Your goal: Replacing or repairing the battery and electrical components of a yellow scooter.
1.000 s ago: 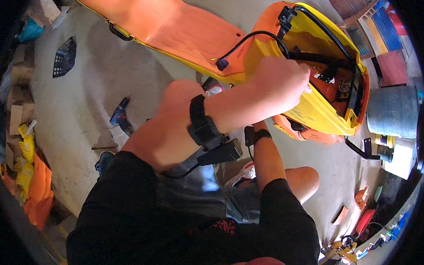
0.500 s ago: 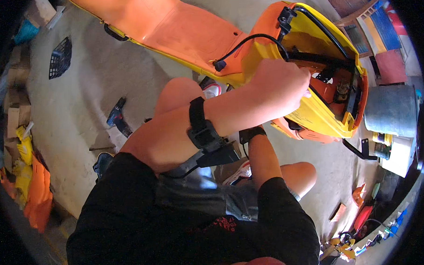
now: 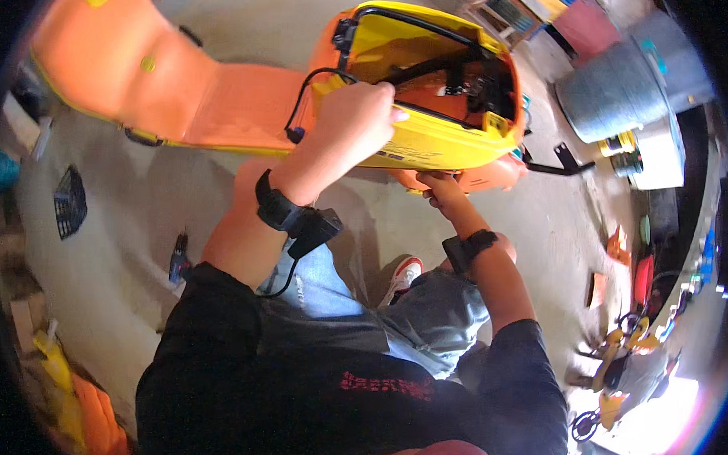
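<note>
In front of me is a long orange-and-yellow plastic ride-on vehicle body (image 3: 248, 103), its yellow-rimmed compartment (image 3: 431, 138) facing up. My left hand (image 3: 356, 119) is closed over the near rim of the yellow side panel, next to a black cable (image 3: 306, 85). Inside the compartment, a black bar (image 3: 434, 63) and dark metal parts (image 3: 485, 87) show. Below the panel, my right hand (image 3: 439, 188) has its fingers curled at the body's lower edge; its fingertips are partly hidden. Each wrist carries a black strap with a small box.
A drill (image 3: 179, 259) and a black plastic basket (image 3: 71, 202) lie on the floor at left. A large grey-blue bucket (image 3: 613, 96) stands at right, beside a black bracket (image 3: 559, 160) sticking out from the body. Orange panels (image 3: 97, 419) lie at lower left.
The vehicle body sits further left and higher in view. My left hand stays at the panel rim. My right hand, earlier hidden behind my left forearm, now shows at the lower edge.
</note>
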`<action>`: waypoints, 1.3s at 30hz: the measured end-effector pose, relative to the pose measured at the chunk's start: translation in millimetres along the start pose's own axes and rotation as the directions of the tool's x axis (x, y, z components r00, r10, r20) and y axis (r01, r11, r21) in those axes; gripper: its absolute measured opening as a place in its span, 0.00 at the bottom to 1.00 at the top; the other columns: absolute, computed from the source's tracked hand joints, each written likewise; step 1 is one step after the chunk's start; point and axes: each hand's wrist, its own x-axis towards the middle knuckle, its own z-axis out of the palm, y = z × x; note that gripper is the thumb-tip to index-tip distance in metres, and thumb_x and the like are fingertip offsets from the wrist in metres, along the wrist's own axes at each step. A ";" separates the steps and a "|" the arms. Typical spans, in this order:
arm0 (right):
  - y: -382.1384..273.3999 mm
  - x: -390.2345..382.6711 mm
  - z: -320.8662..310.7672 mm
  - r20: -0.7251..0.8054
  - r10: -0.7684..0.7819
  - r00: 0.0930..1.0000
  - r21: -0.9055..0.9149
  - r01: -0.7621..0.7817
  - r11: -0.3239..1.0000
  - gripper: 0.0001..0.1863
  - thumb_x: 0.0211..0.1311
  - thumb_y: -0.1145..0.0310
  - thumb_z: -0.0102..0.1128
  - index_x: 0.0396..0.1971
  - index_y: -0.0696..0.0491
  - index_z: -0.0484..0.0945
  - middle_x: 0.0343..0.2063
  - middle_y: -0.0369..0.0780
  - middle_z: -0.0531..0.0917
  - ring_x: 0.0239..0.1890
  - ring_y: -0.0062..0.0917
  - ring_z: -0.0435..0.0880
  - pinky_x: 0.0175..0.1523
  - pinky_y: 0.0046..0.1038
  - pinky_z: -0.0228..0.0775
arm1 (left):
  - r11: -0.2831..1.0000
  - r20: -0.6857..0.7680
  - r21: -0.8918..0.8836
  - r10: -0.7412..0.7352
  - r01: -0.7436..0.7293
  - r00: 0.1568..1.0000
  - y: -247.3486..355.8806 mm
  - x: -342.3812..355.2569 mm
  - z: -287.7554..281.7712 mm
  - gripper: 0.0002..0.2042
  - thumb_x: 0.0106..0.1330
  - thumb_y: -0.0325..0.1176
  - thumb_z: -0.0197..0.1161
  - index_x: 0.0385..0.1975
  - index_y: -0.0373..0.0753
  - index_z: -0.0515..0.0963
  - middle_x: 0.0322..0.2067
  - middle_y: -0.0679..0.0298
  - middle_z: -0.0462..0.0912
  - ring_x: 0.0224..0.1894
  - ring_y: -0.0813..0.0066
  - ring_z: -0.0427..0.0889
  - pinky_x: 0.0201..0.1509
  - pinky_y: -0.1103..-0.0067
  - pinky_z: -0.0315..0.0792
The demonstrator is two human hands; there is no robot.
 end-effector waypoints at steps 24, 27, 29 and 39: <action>42.1 51.0 30.8 -0.343 -0.200 0.918 0.271 0.301 0.914 0.15 0.53 0.74 0.62 0.40 0.62 0.73 0.33 0.42 0.80 0.27 0.26 0.79 0.30 0.26 0.72 | 0.987 0.013 0.109 -0.117 0.115 0.993 6.7 -2.1 28.5 0.15 0.66 0.43 0.54 0.41 0.37 0.70 0.28 0.45 0.80 0.34 0.45 0.79 0.36 0.59 0.72; 40.0 50.4 34.1 -0.292 -0.251 0.923 0.335 0.344 0.877 0.13 0.52 0.76 0.60 0.38 0.63 0.73 0.29 0.42 0.79 0.26 0.26 0.78 0.30 0.26 0.72 | 0.981 0.017 0.134 -0.143 0.140 0.990 7.0 -2.2 27.1 0.15 0.66 0.44 0.54 0.41 0.37 0.71 0.29 0.45 0.80 0.35 0.44 0.79 0.37 0.59 0.72; 42.0 54.7 28.8 -0.277 -0.267 0.923 0.366 0.358 0.859 0.12 0.53 0.77 0.60 0.38 0.62 0.73 0.28 0.41 0.79 0.26 0.26 0.78 0.29 0.27 0.72 | 0.986 0.035 0.090 -0.142 0.139 0.989 4.2 -1.2 29.4 0.16 0.66 0.45 0.54 0.41 0.37 0.71 0.29 0.45 0.80 0.35 0.44 0.79 0.37 0.59 0.71; 29.0 43.0 32.2 -0.260 -0.189 0.947 0.332 0.272 0.903 0.12 0.54 0.76 0.60 0.39 0.60 0.76 0.33 0.39 0.80 0.27 0.24 0.77 0.29 0.24 0.71 | 0.965 -0.017 0.240 -0.104 0.105 0.994 14.0 -2.5 24.3 0.15 0.67 0.42 0.53 0.41 0.35 0.72 0.31 0.45 0.80 0.34 0.48 0.80 0.37 0.63 0.72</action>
